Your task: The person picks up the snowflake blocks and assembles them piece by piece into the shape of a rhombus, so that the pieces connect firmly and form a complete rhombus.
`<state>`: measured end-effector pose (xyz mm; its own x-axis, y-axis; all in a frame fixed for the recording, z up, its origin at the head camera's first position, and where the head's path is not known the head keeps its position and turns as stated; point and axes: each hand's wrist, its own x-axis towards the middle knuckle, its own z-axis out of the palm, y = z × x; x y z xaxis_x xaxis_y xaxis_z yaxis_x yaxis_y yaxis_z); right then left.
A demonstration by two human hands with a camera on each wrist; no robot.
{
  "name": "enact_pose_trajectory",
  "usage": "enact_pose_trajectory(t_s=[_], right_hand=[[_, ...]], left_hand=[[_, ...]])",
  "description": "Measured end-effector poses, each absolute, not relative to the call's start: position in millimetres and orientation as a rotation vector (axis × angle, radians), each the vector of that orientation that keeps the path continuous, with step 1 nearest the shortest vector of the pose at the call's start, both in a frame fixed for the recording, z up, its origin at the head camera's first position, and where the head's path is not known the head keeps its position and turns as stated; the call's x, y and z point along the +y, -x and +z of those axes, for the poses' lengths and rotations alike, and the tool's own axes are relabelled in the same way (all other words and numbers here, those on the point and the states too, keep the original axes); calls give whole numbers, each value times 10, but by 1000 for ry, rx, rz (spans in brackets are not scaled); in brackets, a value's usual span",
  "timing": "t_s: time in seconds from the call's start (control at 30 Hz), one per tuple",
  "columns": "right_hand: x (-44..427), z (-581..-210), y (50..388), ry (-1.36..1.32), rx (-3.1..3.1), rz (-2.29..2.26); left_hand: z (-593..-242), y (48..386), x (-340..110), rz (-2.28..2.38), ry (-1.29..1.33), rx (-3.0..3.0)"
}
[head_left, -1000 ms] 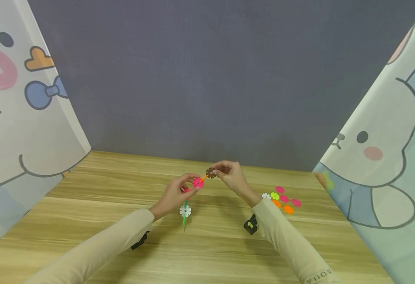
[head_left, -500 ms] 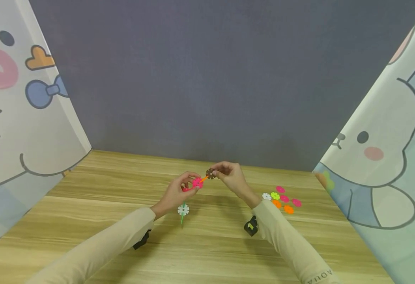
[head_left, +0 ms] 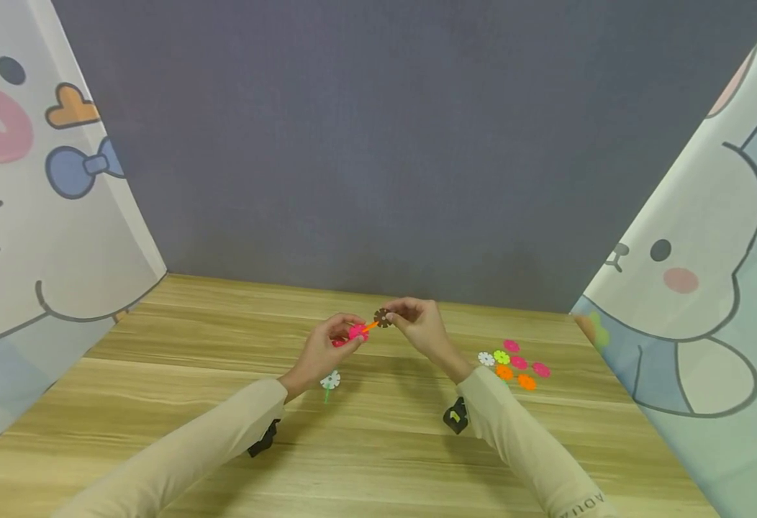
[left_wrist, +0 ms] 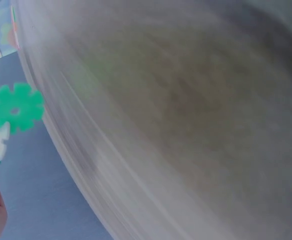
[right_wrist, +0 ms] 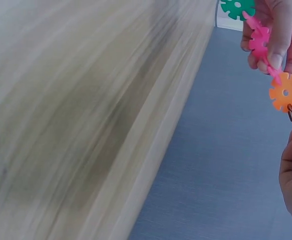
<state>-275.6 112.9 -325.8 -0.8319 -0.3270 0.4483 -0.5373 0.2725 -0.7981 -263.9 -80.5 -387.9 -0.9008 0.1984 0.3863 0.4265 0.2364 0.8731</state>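
Observation:
A chain of notched plastic snowflake discs is held above the wooden table. My left hand (head_left: 320,352) pinches a pink snowflake disc (head_left: 358,332) between thumb and fingers. With its fingertips, my right hand (head_left: 422,327) grips the brown snowflake disc (head_left: 381,318) at the chain's upper end. Between them an orange disc (right_wrist: 278,91) is slotted into both the brown and the pink one. Below the left hand hang a white disc (head_left: 330,380) and green ones; the end green disc (left_wrist: 15,97) shows face-on in the left wrist view. The left hand partly hides the chain's middle.
To the right on the wooden table (head_left: 378,460) lie several loose discs: pink (head_left: 511,346), yellow-green (head_left: 501,357), white (head_left: 486,358) and orange (head_left: 527,382). A grey panel (head_left: 378,158) closes off the back, and cartoon-printed panels stand at both sides.
The chain's hanging end has swung up and slightly left, so the white disc sits higher in the head view. Both hands keep their hold and have shifted only a little.

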Motion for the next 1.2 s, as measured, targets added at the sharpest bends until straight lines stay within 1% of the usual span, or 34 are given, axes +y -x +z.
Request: enact_pose_trajectory(t_s=[0.1,0.33,0.67,0.87,1.2], right_hand=[[1113,-3216,2678,-766,-2356,1609],[1123,-3260,2679,-730,-2349,1649],[1132,-3277,2686,-724,-2332,1681],[1153,-3306,2713,-766,-2298,1732],[1164,-3353,2724,-753,-2294,1763]], left_hand=[[-3878,2634,-792,-1728,556,-2321],[-3872,2619,-766,-1732,535,-2296],[-3844,2593,-754,-1755,528,-2291],[-3818,2571,-741,-1817,477,-2300],[-3565,2348,-707,-1800,457,-2328]])
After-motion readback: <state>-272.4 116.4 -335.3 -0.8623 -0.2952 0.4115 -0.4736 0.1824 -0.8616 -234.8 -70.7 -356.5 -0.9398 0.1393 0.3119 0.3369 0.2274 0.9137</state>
